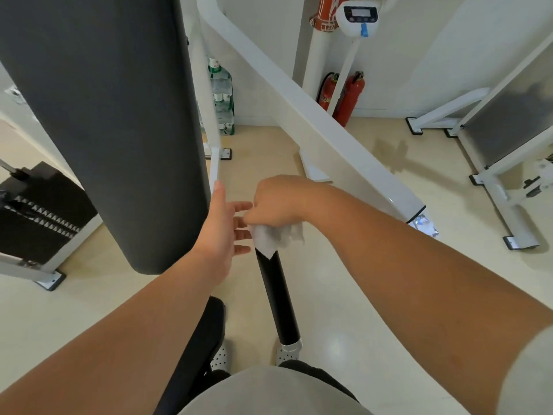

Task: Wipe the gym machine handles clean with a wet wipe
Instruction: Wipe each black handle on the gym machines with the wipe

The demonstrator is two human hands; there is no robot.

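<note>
Mid-task. Right hand (278, 202) grips the crumpled wipe (276, 236) on the far end of the black handle (278, 298). Left hand (223, 223) is spread, fingers straight, just beside the wipe, maybe touching it. The handle below the wipe is bare; can't tell whether it has been wiped.

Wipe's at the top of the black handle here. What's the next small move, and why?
Probably slide the right hand down the black handle toward its silver end: the wet wipe it grips wraps only the handle's upper end, and the length below is uncovered.
</note>
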